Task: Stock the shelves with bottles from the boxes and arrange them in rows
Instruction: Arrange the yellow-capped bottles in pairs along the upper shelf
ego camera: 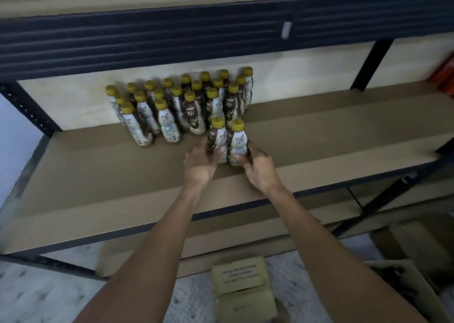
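The left hand (199,165) had its fingers curled round the lower body of the left bottle (218,135). The right hand (260,172) gripped the right bottle (237,138) the same way, low down near the base. Both bottles stood upright, side by side and touching or very nearly so. Their bases were at the shelf (319,135) board, though motion blur left it unclear whether they were fully set down.

The risk seemed to lie in the tight spacing. The two held bottles sat just in front of the right end of the stocked bottles (186,106), and these tall, narrow bottles looked easy to tip. Pushing the pair back too briskly could knock the nearest ones and topple several. Letting go before the bases were flat could tip a held bottle into its neighbour. Knuckles drawn out carelessly might also drag the pair out of line.

Relative to the fingers, each bottle rose up and away from its hand. The yellow caps were clear above the grip and the labels faced the camera. The stocked bottles stood in slanting rows against the back wall, at the left and middle of the shelf, with bare board to the right. A cardboard box (240,281) lay on the floor below, between the forearms.
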